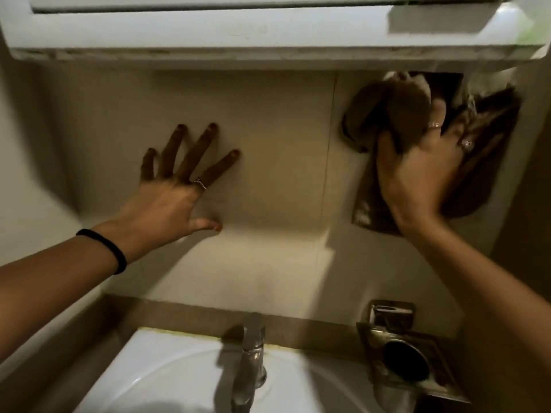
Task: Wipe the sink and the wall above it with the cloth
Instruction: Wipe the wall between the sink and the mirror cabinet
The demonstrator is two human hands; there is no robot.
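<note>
Right hand point(417, 171) bunches cloth point(396, 114) high on wall point(283, 144); left hand point(176, 186) splayed flat, bracing; sink point(167, 371) directly below.

Left hand point(176, 186) lies flat on the wall point(268, 138) — fingers spread. Right hand point(417, 171) presses a bunched brown cloth point(399, 111) there, above the sink point(167, 368).

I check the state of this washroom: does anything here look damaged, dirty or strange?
Yes. The underside edge of the white cabinet above the wall looks chipped and grimy. A yellowish line runs along the back rim of the sink, behind the tap. No spill shows.
</note>
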